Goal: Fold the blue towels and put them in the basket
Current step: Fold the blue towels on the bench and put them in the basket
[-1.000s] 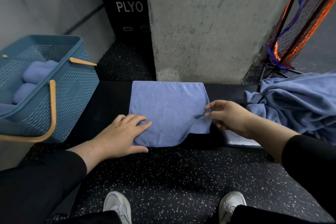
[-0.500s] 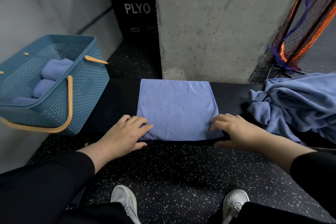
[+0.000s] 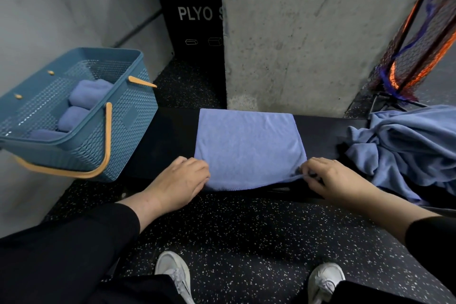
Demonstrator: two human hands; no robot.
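A folded blue towel (image 3: 249, 148) lies flat on the black bench (image 3: 170, 140) in front of me. My left hand (image 3: 177, 182) grips its near left corner with curled fingers. My right hand (image 3: 325, 177) pinches the near right corner, which is lifted slightly off the bench. A blue plastic basket (image 3: 128, 121) with tan handles stands at the left end of the bench. Rolled blue towels (image 3: 86, 96) lie inside it. A heap of unfolded blue towels (image 3: 404, 145) sits at the right end.
A concrete pillar (image 3: 308, 32) rises just behind the bench. A black box marked PLYO (image 3: 195, 22) stands behind on the left. Orange and blue netting (image 3: 419, 44) hangs at the right. My shoes (image 3: 172, 271) stand on speckled floor.
The towel has been pulled square, its near edge now straight along the bench front. Both hands moved from resting on the towel to taking hold of its near corners.
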